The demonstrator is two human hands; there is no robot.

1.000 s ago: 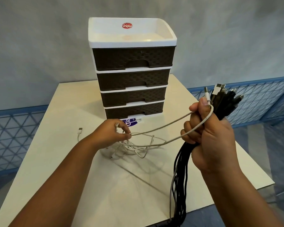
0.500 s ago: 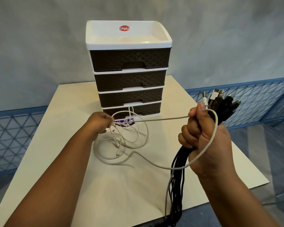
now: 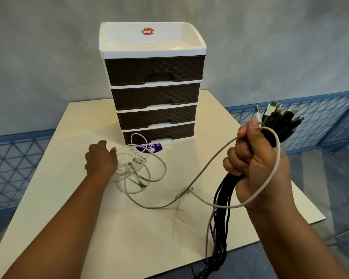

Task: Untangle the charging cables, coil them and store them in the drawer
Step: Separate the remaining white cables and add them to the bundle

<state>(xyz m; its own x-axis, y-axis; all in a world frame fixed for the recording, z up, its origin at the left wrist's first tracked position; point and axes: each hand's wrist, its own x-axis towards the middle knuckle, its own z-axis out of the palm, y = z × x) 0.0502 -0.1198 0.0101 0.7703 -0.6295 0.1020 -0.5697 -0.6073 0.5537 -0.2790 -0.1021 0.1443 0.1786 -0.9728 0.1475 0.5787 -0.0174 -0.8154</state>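
Observation:
My right hand [image 3: 258, 168] grips a bundle of black charging cables [image 3: 221, 228]. Their plugs [image 3: 280, 119] stick up above the fist and the cords hang past the table's front edge. One white cable [image 3: 199, 174] is held in the same fist, loops around the hand and sags onto the table. A tangle of white cables [image 3: 137, 168] lies in front of the drawer unit [image 3: 153, 71], whose dark drawers are all closed. My left hand [image 3: 101, 158] is low at the tangle's left side, blurred, fingers relaxed; I see no cable gripped in it.
The cream table [image 3: 69, 208] carries the drawer unit at its far middle. A purple-and-white label [image 3: 149, 149] lies at the unit's foot. Blue lattice railing runs beyond the table on the left [image 3: 8, 168] and right [image 3: 320, 121].
My left hand let go of the white cable it held up and dropped to the table beside the tangle. The cable, taut before, now sags onto the table. My right hand barely moved.

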